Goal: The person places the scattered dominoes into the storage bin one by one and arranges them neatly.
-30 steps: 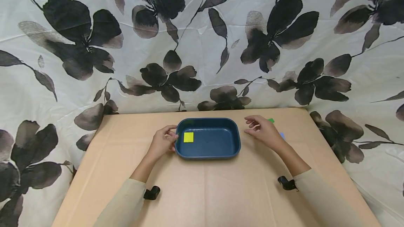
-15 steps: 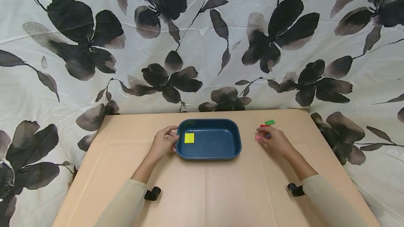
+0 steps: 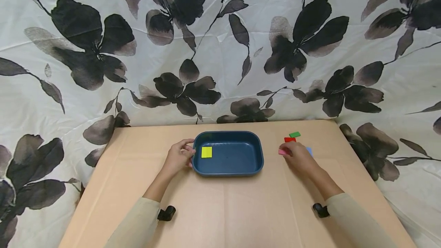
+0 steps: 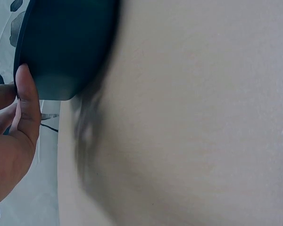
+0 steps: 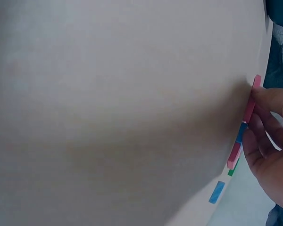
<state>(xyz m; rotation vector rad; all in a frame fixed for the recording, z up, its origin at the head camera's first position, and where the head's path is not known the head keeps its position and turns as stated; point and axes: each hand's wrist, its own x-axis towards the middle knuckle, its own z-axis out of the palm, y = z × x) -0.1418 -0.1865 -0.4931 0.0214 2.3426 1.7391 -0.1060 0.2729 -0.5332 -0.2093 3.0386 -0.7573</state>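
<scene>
So the right hand [image 3: 299, 158] is down on the table [image 3: 227, 209] over a little pink tile [image 3: 283, 151], fingers curled onto it with the fingertips [image 5: 264, 96] on its edge in the right wrist view. Looks like a pinch, though I can't tell whether the tile is actually off the surface yet. It sits to the right of the blue tray [image 3: 227, 169], in a small cluster with a red tile [image 3: 289, 139], a green tile [image 3: 294, 134] and a light blue tile [image 3: 309, 150], all well apart from the tray. My guess on handling: the tile is thin, flat, stiff and nearly weightless, probably plastic or foam, so nothing fragile, but lying flat it gives you almost nothing to grab. The edges are the place to take hold, thumb on one side and a finger on the other, maybe tipping one edge up first. From the wrist view it reads as a narrow strip with its long axis running roughly along the table edge; in the head view I honestly can't say which way it points. Meanwhile the left hand [image 3: 178, 157] holds the tray's left rim, thumb [image 4: 28, 101] pressed against the outer wall, and a yellow tile [image 3: 206, 152] lies flat inside near that end.
</scene>
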